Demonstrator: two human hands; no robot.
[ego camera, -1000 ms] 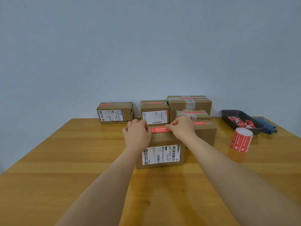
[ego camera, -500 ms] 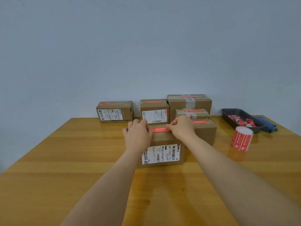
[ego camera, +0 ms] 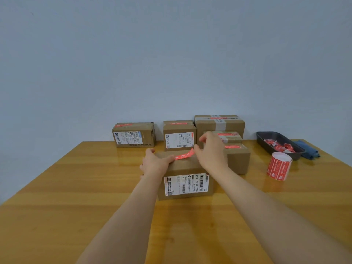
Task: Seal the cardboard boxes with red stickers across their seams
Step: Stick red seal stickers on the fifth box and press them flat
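Observation:
The near cardboard box (ego camera: 187, 166) stands mid-table, its white shipping label facing me. A red sticker (ego camera: 184, 155) lies on its top; the sticker's left end is down and its right end curls up off the cardboard. My left hand (ego camera: 154, 163) clasps the box's top left corner, thumb beside the sticker's left end. My right hand (ego camera: 210, 151) hovers over the box's right side with fingers apart, its thumb tip right by the raised sticker end. Several more boxes (ego camera: 179, 135) with red stickers on top stand behind.
A roll of red stickers (ego camera: 279, 165) stands on the wooden table (ego camera: 76, 187) to the right. Behind it, a dark tray (ego camera: 265, 139) holds crumpled red scraps, and a blue cloth (ego camera: 309, 151) lies next to the tray. A pale wall backs the table.
My right hand has let go of the sticker's right end and lifted with fingers apart. My left hand slid left to the box's corner. The sticker's right end now curls upward.

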